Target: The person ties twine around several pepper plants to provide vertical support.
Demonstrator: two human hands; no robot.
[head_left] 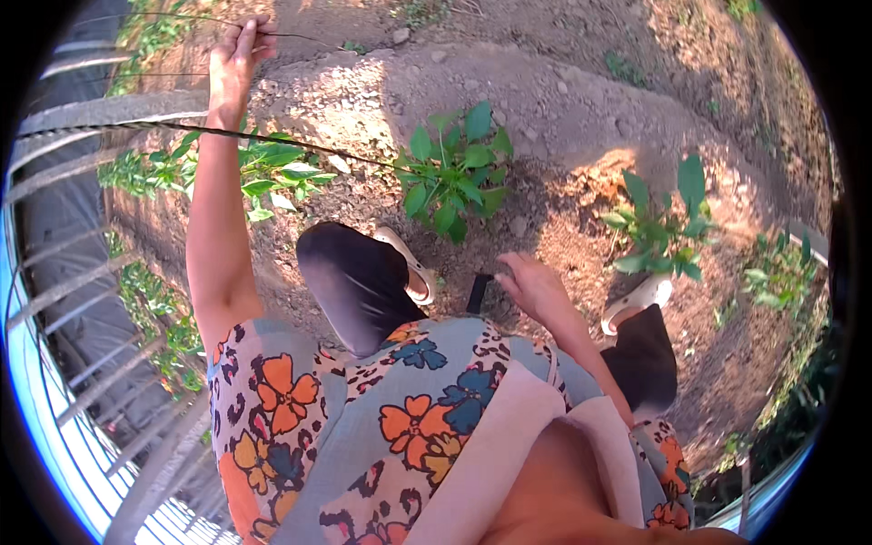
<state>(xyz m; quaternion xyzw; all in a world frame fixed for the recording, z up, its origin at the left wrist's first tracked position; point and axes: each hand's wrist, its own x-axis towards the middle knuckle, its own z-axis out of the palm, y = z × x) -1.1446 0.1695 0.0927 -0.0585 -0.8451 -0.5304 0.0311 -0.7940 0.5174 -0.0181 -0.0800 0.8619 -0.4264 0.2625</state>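
Note:
My left hand (240, 48) is raised at the upper left on an outstretched arm, its fingers closed on a thin dark wire or string (300, 37). A twisted dark cord (300, 142) runs from the left edge across my forearm to a leafy green plant (456, 174) in the soil before me. My right hand (535, 286) is low at my front, fingers bent, beside a black strap or handle (479, 294); whether it touches or grips this is unclear.
More leafy plants grow at the right (664, 225) and left (272, 167). My feet in light clogs (640, 300) stand apart on the bare soil (518, 102). A wooden slatted fence (82, 293) with dark sheeting lines the left side.

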